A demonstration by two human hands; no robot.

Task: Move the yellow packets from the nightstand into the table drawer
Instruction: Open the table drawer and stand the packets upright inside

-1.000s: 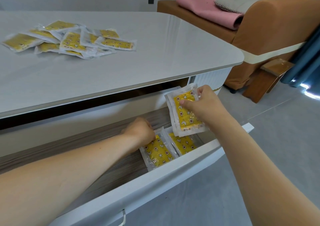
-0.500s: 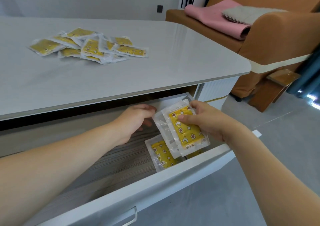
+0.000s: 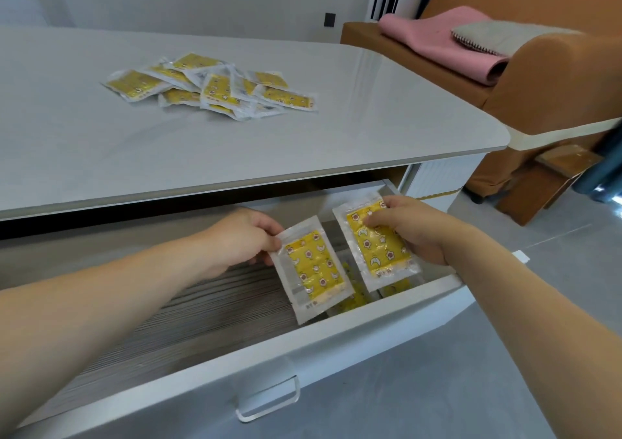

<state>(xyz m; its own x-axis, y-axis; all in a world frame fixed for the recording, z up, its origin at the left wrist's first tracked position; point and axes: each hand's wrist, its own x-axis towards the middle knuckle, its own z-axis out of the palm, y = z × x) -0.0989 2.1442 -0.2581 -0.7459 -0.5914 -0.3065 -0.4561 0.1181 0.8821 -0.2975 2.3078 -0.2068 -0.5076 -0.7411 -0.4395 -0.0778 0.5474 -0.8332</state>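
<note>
There is just one camera, and it sits on my head. It looks forward and down, with a very wide view. My two arms reach away from it into the open drawer (image 3: 215, 307), which is close below me. The grey surface (image 3: 336, 129) is a bit farther out, and the brown sofa (image 3: 552, 78) is far off at the top right. Straight edges look bent near the sides.
</note>
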